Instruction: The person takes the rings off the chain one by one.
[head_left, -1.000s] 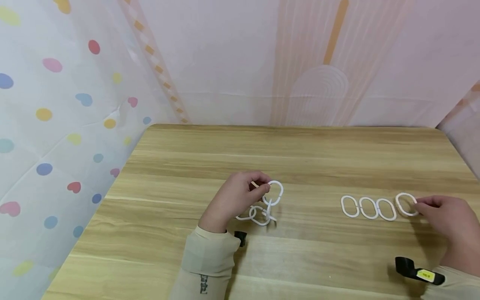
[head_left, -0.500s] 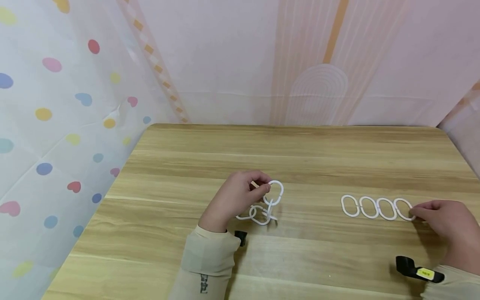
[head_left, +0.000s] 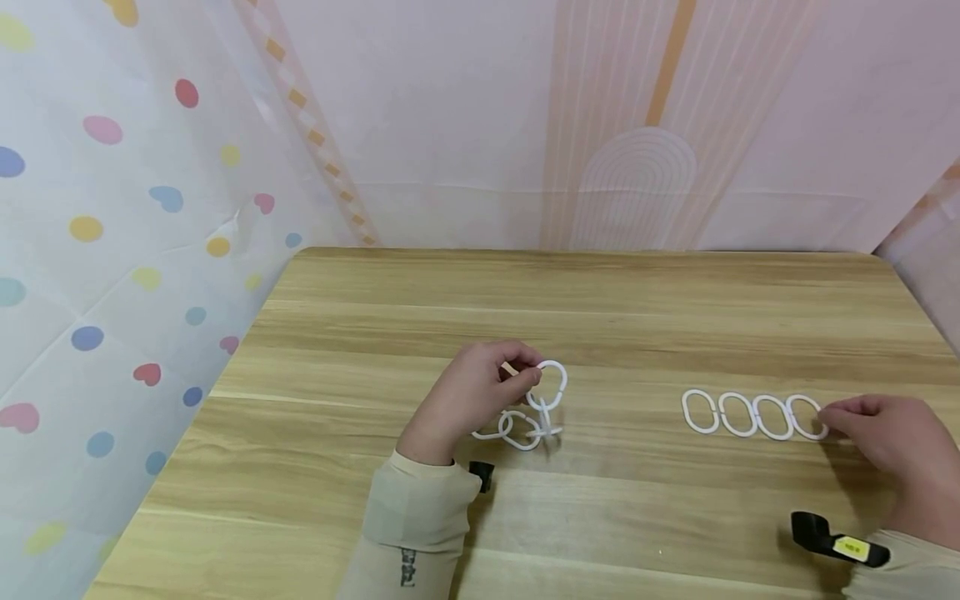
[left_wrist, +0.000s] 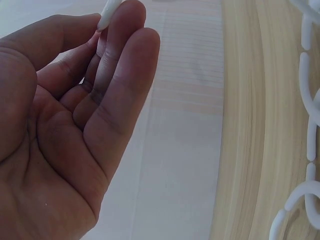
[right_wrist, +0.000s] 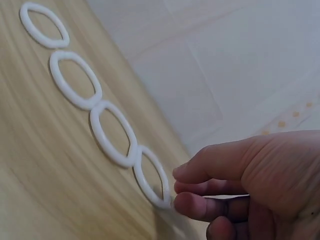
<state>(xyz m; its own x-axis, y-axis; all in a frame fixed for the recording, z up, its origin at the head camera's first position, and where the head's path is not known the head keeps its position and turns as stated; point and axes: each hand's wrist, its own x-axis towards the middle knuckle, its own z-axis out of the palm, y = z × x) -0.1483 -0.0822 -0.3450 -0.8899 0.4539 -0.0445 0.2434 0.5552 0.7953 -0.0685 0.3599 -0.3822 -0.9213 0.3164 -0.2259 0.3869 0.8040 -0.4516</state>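
My left hand [head_left: 480, 387] pinches a white plastic chain link [head_left: 562, 379] between thumb and fingers, and its edge [left_wrist: 108, 14] shows at the fingertips in the left wrist view. Several joined links [head_left: 521, 432] hang below it, partly resting on the table. To the right, a row of loose oval links [head_left: 737, 415] lies flat, side by side. At the right end of that row, my right hand [head_left: 896, 429] is beside the last link [head_left: 806, 417]. In the right wrist view the thumb and fingers stand apart, fingertips close to that link [right_wrist: 150, 175].
The wooden table [head_left: 600, 317] runs back to a pale pink patterned curtain [head_left: 465, 125]. On the left hangs a dotted white cloth [head_left: 120, 275]. Black wrist mounts [head_left: 832, 540] sit at both sleeves.
My right hand has lowered the last link down against the row's right end, then let go and lifted slightly. The left hand stays put while the hanging links swing a little.
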